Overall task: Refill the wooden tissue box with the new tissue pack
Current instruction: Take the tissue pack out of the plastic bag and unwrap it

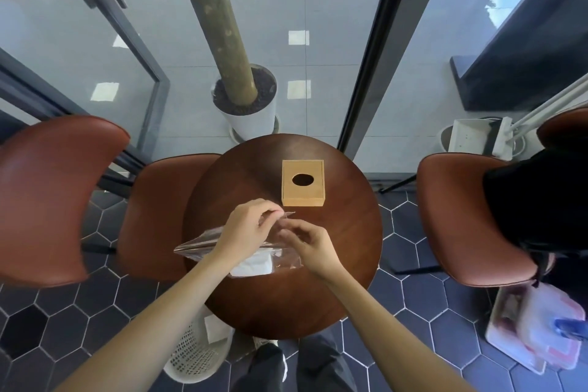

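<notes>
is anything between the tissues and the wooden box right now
Yes. The tissues are still inside the clear plastic wrap that both hands are pinching, and the wooden box is closed. The table between them is bare.

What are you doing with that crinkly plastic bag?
A person is working at the clear wrapper of a new tissue pack over a round table. The left hand and right hand both pinch the plastic near its top. The wooden tissue box sits farther back, shut, with nothing showing in its oval hole.
</notes>
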